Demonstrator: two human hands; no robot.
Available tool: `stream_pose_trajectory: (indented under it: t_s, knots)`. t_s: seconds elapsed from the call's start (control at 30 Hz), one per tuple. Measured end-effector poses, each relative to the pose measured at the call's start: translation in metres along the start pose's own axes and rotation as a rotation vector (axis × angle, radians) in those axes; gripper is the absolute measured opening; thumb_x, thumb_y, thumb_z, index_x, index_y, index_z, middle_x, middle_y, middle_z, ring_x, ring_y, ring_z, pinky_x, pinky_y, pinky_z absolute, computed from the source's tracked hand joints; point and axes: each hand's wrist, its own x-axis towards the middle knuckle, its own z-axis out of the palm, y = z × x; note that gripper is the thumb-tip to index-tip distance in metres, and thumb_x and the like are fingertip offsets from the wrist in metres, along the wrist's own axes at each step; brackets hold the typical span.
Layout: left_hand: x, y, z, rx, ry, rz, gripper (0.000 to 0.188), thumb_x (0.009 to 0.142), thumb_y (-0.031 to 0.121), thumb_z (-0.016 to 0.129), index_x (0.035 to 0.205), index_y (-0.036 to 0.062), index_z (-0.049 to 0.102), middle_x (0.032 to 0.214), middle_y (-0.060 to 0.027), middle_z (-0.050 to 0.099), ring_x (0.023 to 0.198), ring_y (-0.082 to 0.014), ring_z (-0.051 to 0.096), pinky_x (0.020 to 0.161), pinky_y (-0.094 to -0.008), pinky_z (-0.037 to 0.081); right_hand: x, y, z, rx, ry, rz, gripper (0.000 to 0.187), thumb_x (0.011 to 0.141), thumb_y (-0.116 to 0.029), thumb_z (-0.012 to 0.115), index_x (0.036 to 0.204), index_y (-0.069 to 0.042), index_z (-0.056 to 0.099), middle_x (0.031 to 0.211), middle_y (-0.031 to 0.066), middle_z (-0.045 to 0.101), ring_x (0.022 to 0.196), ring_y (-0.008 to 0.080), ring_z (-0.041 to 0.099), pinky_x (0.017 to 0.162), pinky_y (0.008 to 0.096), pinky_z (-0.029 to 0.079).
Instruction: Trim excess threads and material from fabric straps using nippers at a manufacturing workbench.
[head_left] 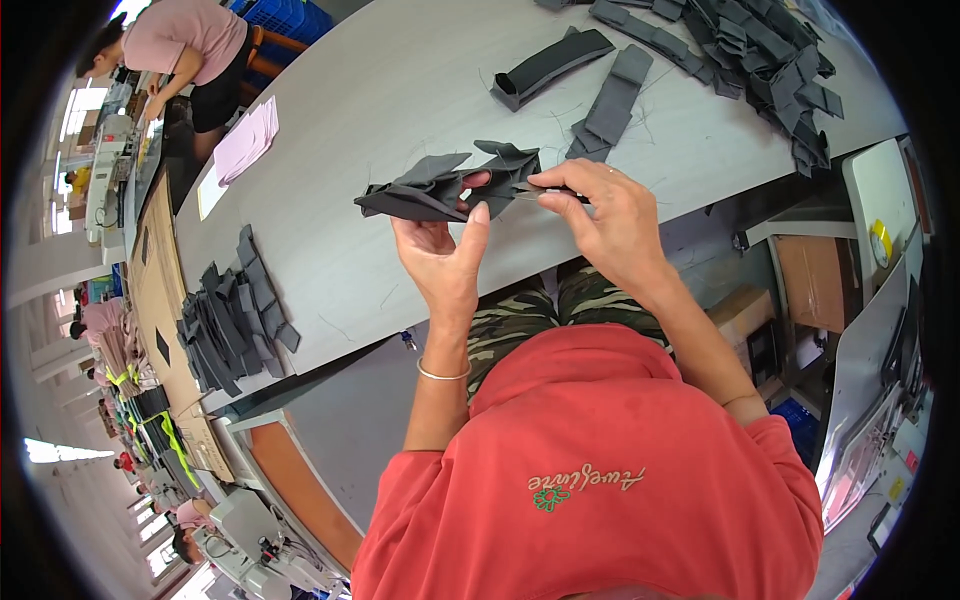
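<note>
Dark grey folded fabric pieces (425,190), linked in a strip, are held over the table's near edge. My left hand (445,255) is closed around them from below, thumb up, with a fingertip showing through a gap. My right hand (610,220) pinches small dark thread snips (545,190), mostly hidden by the fingers; their thin tip meets the right end of the fabric. Beyond my hands lie two more grey fabric pieces, a curved one (555,68) and a flat one (612,105), with loose threads around them.
A large heap of grey pieces (765,60) covers the table's far right. Another stack (235,325) lies at the left edge. Pink paper sheets (248,140) rest at the far left, near a person (190,50) bending over another table. Shelves with cardboard boxes (812,280) stand right.
</note>
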Motion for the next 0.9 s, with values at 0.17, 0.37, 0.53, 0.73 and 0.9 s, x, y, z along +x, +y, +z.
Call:
stream_pose_trajectory:
  t_s: [0.17, 0.37, 0.53, 0.73, 0.9]
  knots:
    - [-0.002, -0.002, -0.003, 0.030, -0.010, 0.022, 0.044, 0.079, -0.004, 0.064, 0.119, 0.0031, 0.045, 0.107, -0.0166, 0.064, 0.097, -0.0156, 0.059, 0.075, -0.0233, 0.044, 0.001, -0.002, -0.004, -0.086, -0.062, -0.017, 0.009, 0.083, -0.017, 0.065, 0.088, -0.010, 0.067, 0.080, 0.0021, 0.066, 0.070, 0.0225, 0.060, 0.060, 0.0338, 0.047]
    - [-0.006, -0.008, -0.006, 0.074, -0.003, 0.046, 0.049, 0.077, -0.004, 0.066, 0.120, 0.0022, 0.044, 0.112, -0.0155, 0.061, 0.097, -0.0174, 0.059, 0.075, -0.0242, 0.044, 0.002, -0.006, 0.001, 0.037, -0.030, -0.018, 0.011, 0.084, -0.015, 0.064, 0.093, -0.008, 0.065, 0.078, 0.0059, 0.064, 0.069, 0.0250, 0.060, 0.059, 0.0369, 0.047]
    - [-0.009, -0.004, -0.001, 0.068, 0.004, 0.036, 0.057, 0.070, -0.001, 0.075, 0.117, 0.0008, 0.045, 0.111, -0.0084, 0.053, 0.101, -0.0166, 0.052, 0.092, -0.0304, 0.041, 0.001, -0.009, 0.013, -0.094, -0.004, -0.108, 0.011, 0.084, -0.014, 0.064, 0.092, -0.008, 0.065, 0.073, 0.0063, 0.061, 0.071, 0.0249, 0.061, 0.058, 0.0375, 0.048]
    - [-0.014, -0.007, -0.001, 0.099, 0.007, 0.051, 0.058, 0.068, -0.001, 0.076, 0.117, 0.0008, 0.045, 0.112, -0.0085, 0.052, 0.102, -0.0168, 0.052, 0.091, -0.0305, 0.042, 0.003, -0.010, 0.024, -0.228, 0.043, -0.149, 0.007, 0.081, -0.014, 0.065, 0.085, -0.009, 0.064, 0.068, 0.0036, 0.058, 0.066, 0.0224, 0.059, 0.054, 0.0357, 0.047]
    - [-0.014, -0.007, -0.001, 0.094, 0.004, 0.035, 0.058, 0.069, -0.001, 0.076, 0.117, 0.0011, 0.044, 0.114, -0.0091, 0.052, 0.101, -0.0165, 0.052, 0.090, -0.0300, 0.043, 0.004, -0.011, 0.022, -0.262, -0.006, -0.131, 0.004, 0.081, -0.013, 0.064, 0.081, -0.009, 0.064, 0.065, 0.0030, 0.058, 0.064, 0.0221, 0.059, 0.052, 0.0357, 0.047]
